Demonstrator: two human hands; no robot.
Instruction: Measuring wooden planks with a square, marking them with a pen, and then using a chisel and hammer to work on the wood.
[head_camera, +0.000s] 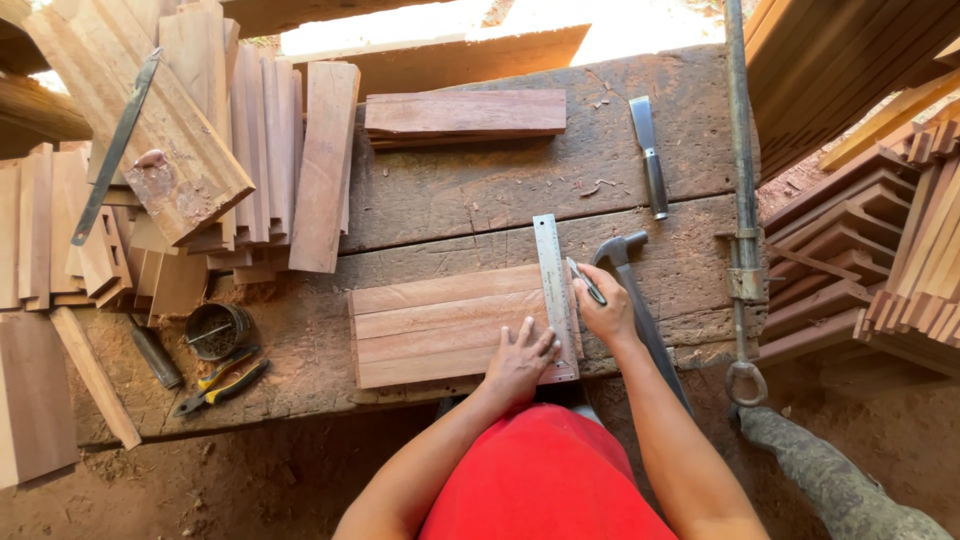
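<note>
Reddish wooden boards (440, 325) lie mid-counter; left hand (518, 362), fingers spread flat, pins steel ruler (556, 296). Right hand (603, 308) fingers pinch dark marking tool (586, 281) w/ tip at ruler edge. Marking step; next needs a steady stroke.

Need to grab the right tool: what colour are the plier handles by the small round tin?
Yellow and black plier handles, clearest in the head view.
</note>
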